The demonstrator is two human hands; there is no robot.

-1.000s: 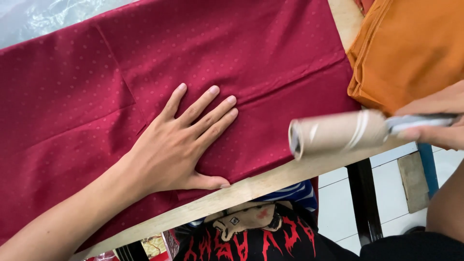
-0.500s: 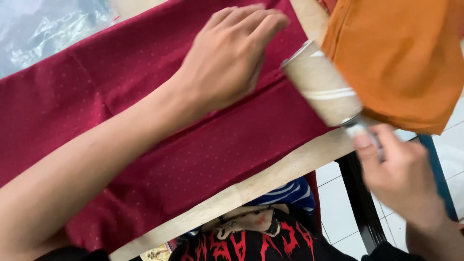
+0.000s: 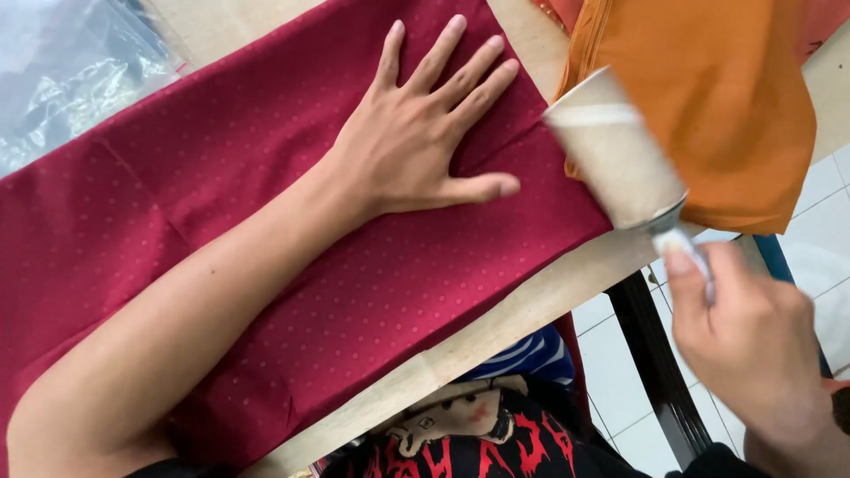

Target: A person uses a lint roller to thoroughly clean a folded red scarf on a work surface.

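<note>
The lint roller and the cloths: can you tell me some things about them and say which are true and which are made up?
1. The left hand lies flat on the dark red cloth. True.
2. The right hand holds the lint roller by its handle. True.
3. The roller rests in the middle of the red cloth. False: it is at the cloth's right edge, beside the orange cloth.
4. The orange cloth lies under the left hand. False: that hand is on the red cloth.
5. The left hand's fingers are curled into a fist. False: they are spread out.
</note>
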